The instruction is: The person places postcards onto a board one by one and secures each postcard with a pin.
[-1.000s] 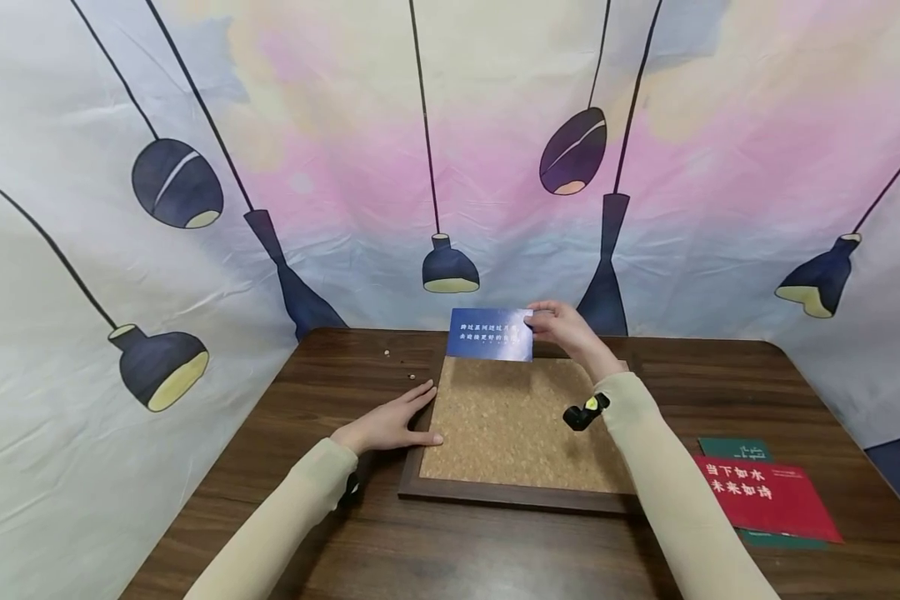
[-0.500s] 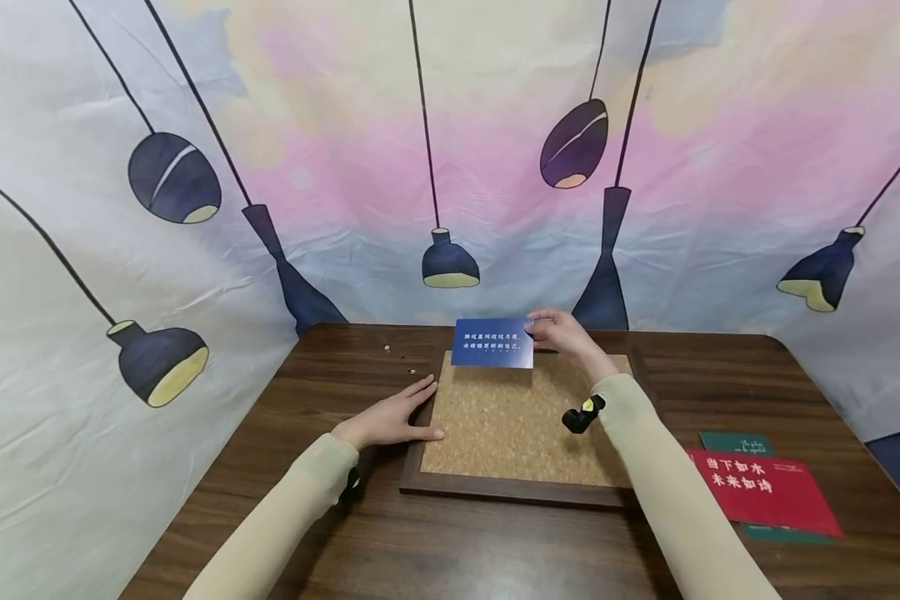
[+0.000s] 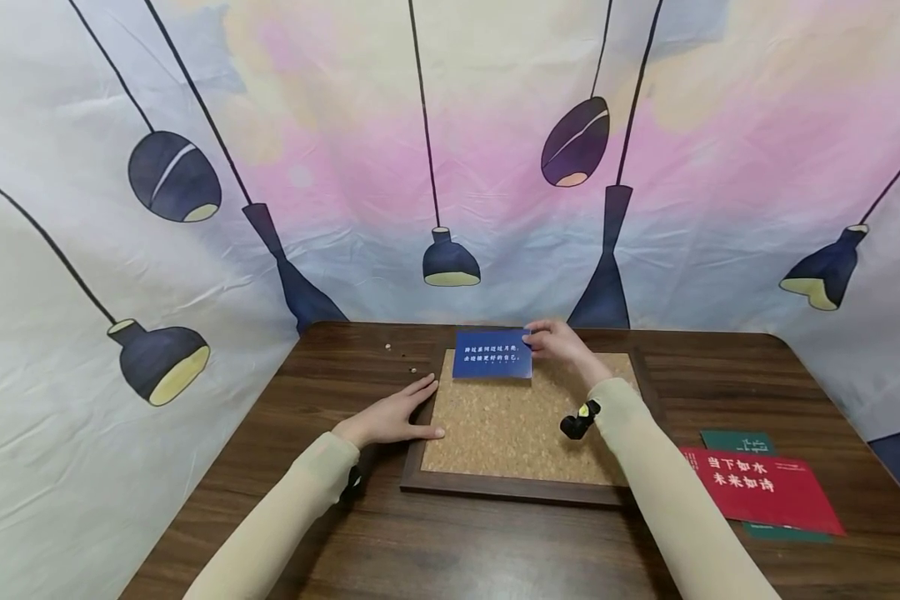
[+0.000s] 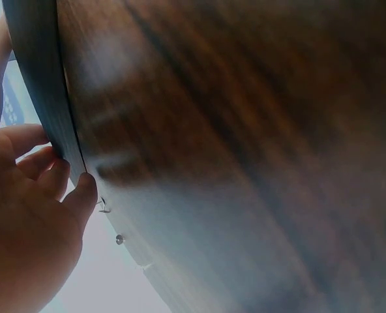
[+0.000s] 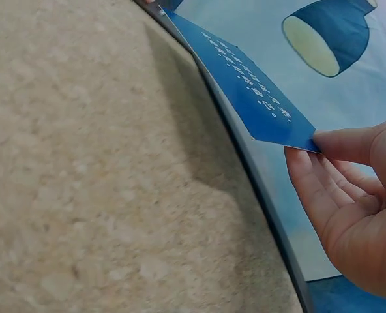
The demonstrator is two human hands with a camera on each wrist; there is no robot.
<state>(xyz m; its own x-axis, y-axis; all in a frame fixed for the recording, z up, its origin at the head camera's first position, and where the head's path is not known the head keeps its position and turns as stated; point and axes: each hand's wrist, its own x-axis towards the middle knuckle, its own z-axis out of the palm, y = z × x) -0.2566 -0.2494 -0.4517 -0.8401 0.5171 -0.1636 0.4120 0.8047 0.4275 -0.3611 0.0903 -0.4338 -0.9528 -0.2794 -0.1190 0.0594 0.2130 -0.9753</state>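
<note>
Head view, centre of the picture: a blue card point(image 3: 492, 354) printed with white characters is held above the upper left part of a corkboard point(image 3: 510, 425), its right edge pinched between the thumb and fingers of the right hand point(image 3: 558, 342). In the right wrist view, the card is seen tilted along the upper part of the picture, and a shadow is cast by it on the cork. The left hand point(image 3: 390, 417) is laid, with fingers extended, against the left side of the board's dark wooden border point(image 3: 510, 492); nothing is clenched in it, and contact with the border is also shown at the left of the left wrist view. The board is supported by a brown table point(image 3: 495, 542). Two small pins point(image 3: 412, 370) are seen on the table to the upper left of the board. At the lower right, a red card point(image 3: 776, 496) with white characters is laid over green card stock point(image 3: 737, 441), which is exposed above and below it. The background is filled by a backdrop point(image 3: 525, 100) painted with hanging lamps.
</note>
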